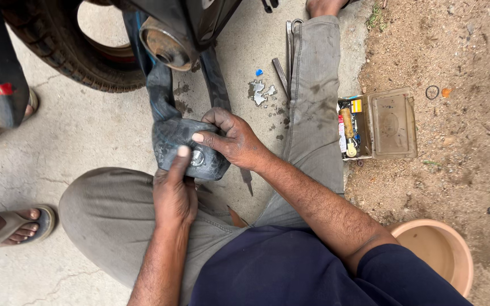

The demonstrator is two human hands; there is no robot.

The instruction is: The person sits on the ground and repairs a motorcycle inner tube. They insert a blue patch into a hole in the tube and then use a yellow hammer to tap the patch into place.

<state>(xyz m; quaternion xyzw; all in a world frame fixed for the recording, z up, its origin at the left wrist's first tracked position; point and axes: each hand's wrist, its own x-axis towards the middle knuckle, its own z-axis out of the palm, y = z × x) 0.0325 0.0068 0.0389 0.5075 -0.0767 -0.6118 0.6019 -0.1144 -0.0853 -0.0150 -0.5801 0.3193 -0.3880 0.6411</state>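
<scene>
1. Head view: the left hand (175, 190) and right hand (231, 139) both grip a folded black rubber inner tube (180, 139) over the left knee, thumbs pressed beside its metal valve (197, 158).
2. The tube runs far-left toward a rusty round hub (165, 45) and a black treaded tyre (58, 51).
3. Right of the outstretched grey-trousered leg (313, 90), an open olive plastic box (389, 122) of small tools lies on dirt.
4. A terracotta-coloured round basin (438, 249) sits near right.
5. Another person's sandalled foot (21, 226) stands near left on the concrete floor (86, 130).
</scene>
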